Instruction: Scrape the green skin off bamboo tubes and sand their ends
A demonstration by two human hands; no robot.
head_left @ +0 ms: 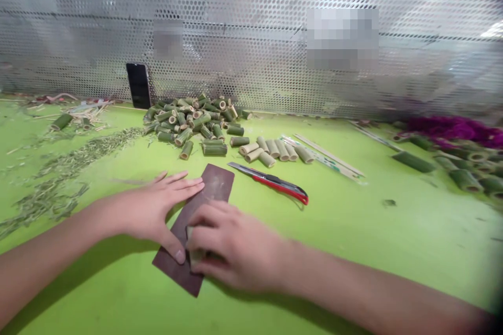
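A dark brown abrasive sheet (214, 184) lies flat on the green table (353, 230). My left hand (153, 209) rests on its left edge, fingers stretched out flat, thumb pressing the sheet. My right hand (228, 246) is closed round a short pale bamboo piece (193, 255) and presses it down on the sheet. Most of that piece is hidden under my fingers.
A red and black utility knife (275, 183) lies just beyond the sheet. Behind it sit a heap of green bamboo pieces (192, 120), a row of pale peeled pieces (275, 151), thin sticks (330, 159) and a dark phone (139, 85) against the perforated metal wall. Shavings cover the left; more green tubes (451, 167) and purple stuff (456, 128) lie right.
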